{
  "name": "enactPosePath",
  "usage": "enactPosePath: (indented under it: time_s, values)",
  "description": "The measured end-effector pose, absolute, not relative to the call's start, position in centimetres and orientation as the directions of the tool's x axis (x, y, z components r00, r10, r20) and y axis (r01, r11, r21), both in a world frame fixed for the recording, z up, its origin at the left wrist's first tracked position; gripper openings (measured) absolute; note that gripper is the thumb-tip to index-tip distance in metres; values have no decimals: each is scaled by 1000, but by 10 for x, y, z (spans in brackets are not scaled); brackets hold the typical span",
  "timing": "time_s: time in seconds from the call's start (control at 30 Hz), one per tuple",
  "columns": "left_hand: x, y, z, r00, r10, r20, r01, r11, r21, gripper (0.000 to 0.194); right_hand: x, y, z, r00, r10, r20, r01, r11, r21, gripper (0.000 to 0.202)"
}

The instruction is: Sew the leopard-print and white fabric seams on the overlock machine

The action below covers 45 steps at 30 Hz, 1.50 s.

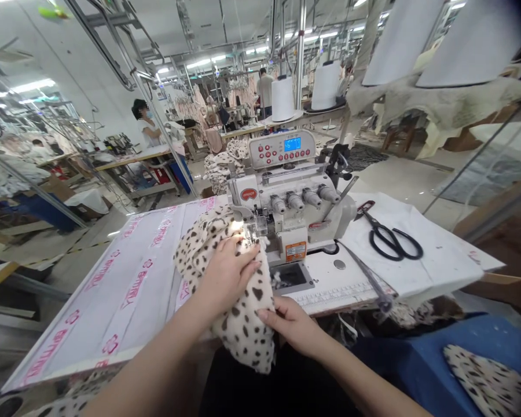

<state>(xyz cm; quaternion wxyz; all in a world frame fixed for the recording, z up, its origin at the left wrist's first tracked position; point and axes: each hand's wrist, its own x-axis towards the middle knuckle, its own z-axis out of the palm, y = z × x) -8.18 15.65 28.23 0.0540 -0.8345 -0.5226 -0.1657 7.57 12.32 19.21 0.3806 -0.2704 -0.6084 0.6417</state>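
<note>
I am looking down at the spotted fleece fabric, which is lying as a long strip running away from me, from the table edge near my body up to the presser foot of the overlock machine. My left hand is pressing flat on top of the fabric, fingers spread forward, its fingertips sitting just short of the foot, so this hand is clearly the nearer of the two to the stitching point. My right hand is lying closer to my body and to the right of the left hand, pinching the near right edge of the fabric between thumb and fingers. The two hands are apart from each other, both engaged on the same piece: the left one lying open and bearing down, the right one closed on the edge. The long axis of the fabric is lining up roughly with the line from my right hand through my left hand to the foot, tilting slightly leftward as it goes away. More of the cloth is bunching beyond and to the left of my left hand, behind the foot. Well off to the right of both hands, black scissors are resting on a white sheet, and a ruler strip is running along the table edge just beyond my right hand.
</note>
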Motion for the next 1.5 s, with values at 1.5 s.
enactPosePath:
  time_s: [1.5]
  values:
    - [-113,-33,248,95,759,645,318,-637,703,12,74,2,258,-575,493,653,184,856,-484,25]
